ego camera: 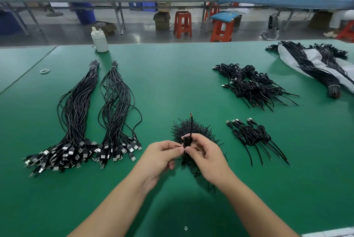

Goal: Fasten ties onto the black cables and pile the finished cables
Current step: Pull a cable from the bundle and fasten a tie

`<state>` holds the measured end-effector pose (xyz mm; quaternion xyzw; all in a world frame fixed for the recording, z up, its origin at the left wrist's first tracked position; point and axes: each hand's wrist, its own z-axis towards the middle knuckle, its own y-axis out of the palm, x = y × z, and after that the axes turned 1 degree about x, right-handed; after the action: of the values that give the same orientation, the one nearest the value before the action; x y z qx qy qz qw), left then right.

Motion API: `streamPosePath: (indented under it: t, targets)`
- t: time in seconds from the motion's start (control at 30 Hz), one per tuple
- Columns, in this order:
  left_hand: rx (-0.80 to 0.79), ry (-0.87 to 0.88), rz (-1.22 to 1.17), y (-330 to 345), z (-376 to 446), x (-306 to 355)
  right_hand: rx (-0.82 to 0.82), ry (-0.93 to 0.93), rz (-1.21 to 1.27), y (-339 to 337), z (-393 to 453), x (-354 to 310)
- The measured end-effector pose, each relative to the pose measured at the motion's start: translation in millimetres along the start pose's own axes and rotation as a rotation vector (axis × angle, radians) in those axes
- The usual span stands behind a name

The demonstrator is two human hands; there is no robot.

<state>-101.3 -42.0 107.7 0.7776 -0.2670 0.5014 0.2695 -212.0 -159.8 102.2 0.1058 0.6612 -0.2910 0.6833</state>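
The black cable (186, 142) being worked on is folded into a short bundle and held upright between both hands, just above the heap of loose ties (188, 128) at the near middle of the green table (172, 83). One thin end rises out of the bundle, with what looks like a bit of red at its tip. The right hand (206, 155) has its thumb and fingers curled round the folded bundle, pinching it tight. The left hand (161, 157) pinches something thin and dark next to the bundle with thumb and forefinger — most likely the end of a tie, though it is too small to be sure.

The step in hand looks like the fastening itself: winding or twisting a tie round the middle of the folded cable. The next move probably calls for the right hand to hold the loops together while the left draws the tie snug, and then for the cable to go onto the small pile of tied cables (254, 135) just to the right, where folded cables lie side by side with their plugs pointing away.

A bigger pile of finished cables (251, 86) lies farther back on the right. On the left, two long bunches of untied cables (92, 118) stretch away from the person — plugs crowded at the near end, each bunch banded at the far end.
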Motion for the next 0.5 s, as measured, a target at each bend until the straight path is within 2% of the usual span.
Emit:
streamPosePath:
  t: [0.1,0.27,0.33,0.5]
  targets:
    - [-0.116,-0.173,-0.165,-6,1,-1,-0.003,0.000,-0.056,-2,-1,-1]
    - [-0.233,-0.237,-0.115,-16,0,1,-0.022,-0.002,-0.093,-3,-2,-2]
    - [-0.205,-0.183,-0.038,-18,0,1,-0.037,-0.006,-0.075,-2,-1,-1]
    - [-0.093,0.124,0.206,-18,-3,6,-0.002,0.065,0.086,2,4,2]
